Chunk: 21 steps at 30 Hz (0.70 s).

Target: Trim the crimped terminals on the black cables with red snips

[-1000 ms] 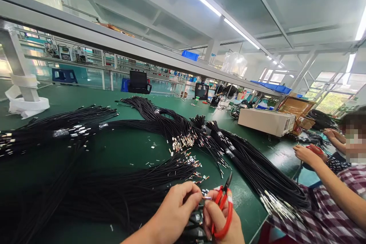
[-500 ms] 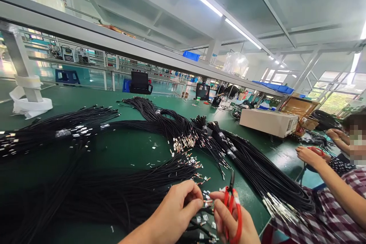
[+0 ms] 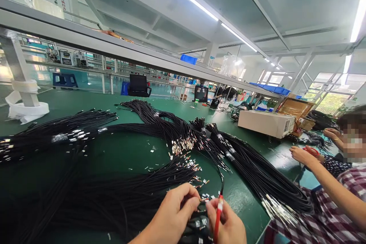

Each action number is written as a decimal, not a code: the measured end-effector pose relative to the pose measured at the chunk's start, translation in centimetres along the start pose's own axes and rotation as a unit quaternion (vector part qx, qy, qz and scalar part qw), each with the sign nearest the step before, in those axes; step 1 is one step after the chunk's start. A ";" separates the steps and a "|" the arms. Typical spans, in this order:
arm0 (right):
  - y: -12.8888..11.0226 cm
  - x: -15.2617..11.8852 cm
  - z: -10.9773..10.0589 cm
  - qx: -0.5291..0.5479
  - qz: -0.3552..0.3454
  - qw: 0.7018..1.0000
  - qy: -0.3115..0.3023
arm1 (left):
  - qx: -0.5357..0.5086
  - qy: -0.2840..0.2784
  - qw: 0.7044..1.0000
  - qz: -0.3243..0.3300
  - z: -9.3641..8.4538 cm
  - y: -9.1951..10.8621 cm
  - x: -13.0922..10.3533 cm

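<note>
Holding snips (image 3: 218, 215), blue bin (image 3: 188, 59) beyond.

Blk chair (image 3: 138, 84) in bkgd, blue stool (image 3: 65, 80) to L, blue bin (image 3: 188, 59) on o/h shelf (image 3: 128, 50), beige box (image 3: 263, 123) at R

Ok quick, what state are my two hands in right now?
Left hand: closed, apparently pinching a thin cable end.
Right hand: closed, holding a red-handled tool.
</note>
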State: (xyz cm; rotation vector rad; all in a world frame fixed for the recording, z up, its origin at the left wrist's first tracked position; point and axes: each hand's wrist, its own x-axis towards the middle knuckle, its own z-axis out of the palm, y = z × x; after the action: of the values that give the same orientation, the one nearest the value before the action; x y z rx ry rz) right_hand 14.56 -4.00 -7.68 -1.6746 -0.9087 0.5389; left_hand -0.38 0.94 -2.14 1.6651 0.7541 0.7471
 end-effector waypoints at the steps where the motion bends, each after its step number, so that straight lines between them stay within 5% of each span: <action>1: 0.2 0.3 -0.2 -0.035 -0.010 0.999 0.026 | -0.020 -0.002 1.000 -0.012 0.0 0.0 0.1; 3: 0.1 0.6 -0.4 -0.023 -0.006 0.999 0.040 | -0.049 -0.005 0.999 -0.022 0.0 -0.1 0.1; 6: -0.6 0.3 0.0 0.139 0.043 0.988 -0.041 | -0.079 0.014 0.997 -0.003 0.4 -0.7 0.3; 9: -0.8 -0.6 1.4 0.306 0.119 0.936 -0.131 | -0.111 0.039 0.993 0.008 1.1 -1.8 0.4; 13: -0.4 -1.1 3.0 0.400 0.133 0.893 -0.160 | -0.174 0.020 0.984 -0.020 1.5 -2.6 0.6; 21: 0.1 -1.8 3.5 0.462 0.124 0.859 -0.181 | -0.109 -0.046 0.989 -0.093 -1.7 1.7 -0.3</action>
State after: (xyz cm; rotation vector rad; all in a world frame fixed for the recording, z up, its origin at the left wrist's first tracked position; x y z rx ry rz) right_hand 10.90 -3.34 -8.98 -0.8022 -0.5250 1.2671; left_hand -1.77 1.35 -0.17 1.4000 0.7247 0.5954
